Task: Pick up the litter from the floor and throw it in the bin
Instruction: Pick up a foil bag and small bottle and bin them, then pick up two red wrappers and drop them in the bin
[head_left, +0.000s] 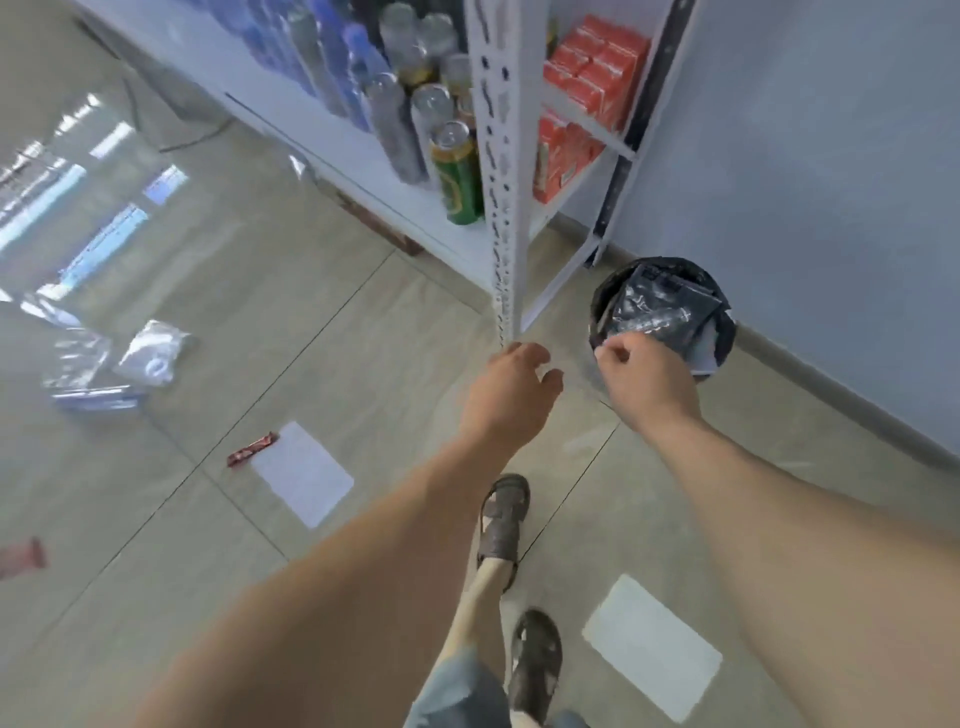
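Observation:
A round black bin (726, 338) with a dark liner stands against the wall beside the shelf. A glossy dark packet (655, 305) lies inside it. My right hand (647, 376) hovers at the bin's near rim with fingers loosely curled, and nothing shows in it. My left hand (511, 392) hangs just left of it, relaxed and holding nothing. Litter lies on the floor: a red wrapper (253, 449) beside a white sheet (304, 475), a second white sheet (652, 647) near my feet, clear plastic bags (150, 353) at the left, and another red wrapper (22, 558) at the left edge.
A white metal shelf unit (501, 208) holds bottles, cans and red boxes (597, 73); its corner post stands just beyond my left hand. A pale wall (831, 208) runs along the right. My sandalled feet (504, 525) stand on the tiled floor.

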